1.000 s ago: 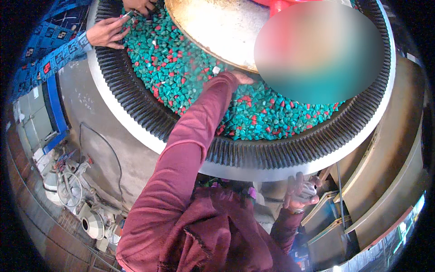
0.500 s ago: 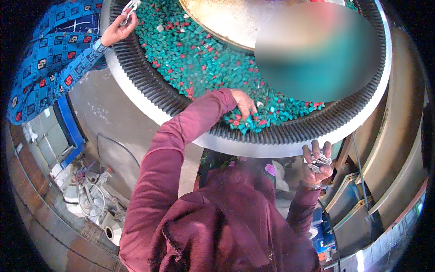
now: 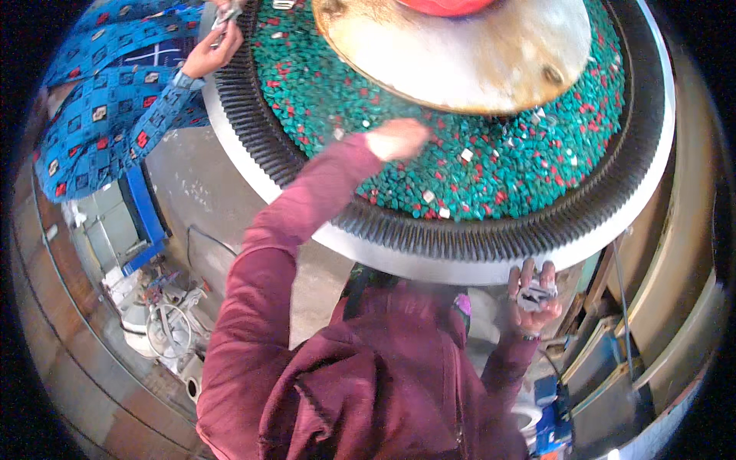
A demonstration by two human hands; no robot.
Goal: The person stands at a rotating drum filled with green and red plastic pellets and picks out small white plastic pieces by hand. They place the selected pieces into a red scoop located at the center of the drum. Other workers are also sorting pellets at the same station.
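Observation:
My left hand (image 3: 398, 139) is over the near part of a round vibrating-type tub (image 3: 429, 266), just above or at its bed of small green and red chips (image 3: 537, 157). Motion smears its fingers, so what they hold, if anything, cannot be made out. Outside the tub's near rim, my right hand (image 3: 530, 300) is palm up with fingers curled around several small silvery metal parts (image 3: 538, 294). Pale square metal pieces (image 3: 467, 155) lie scattered among the chips.
A large stained pale disc (image 3: 460, 65) with a red top (image 3: 446, 6) stands in the tub's middle. Black ribbed lining (image 3: 264, 138) rings the chips. At far left, a co-worker's hand (image 3: 211, 54) holds small silvery parts. Boards (image 3: 598, 345) lean at right; a white fan (image 3: 169, 330) stands lower left.
My left hand has come up out of the chips near the rim and moved away from me and slightly left. My right hand stays outside the rim, still holding the metal parts.

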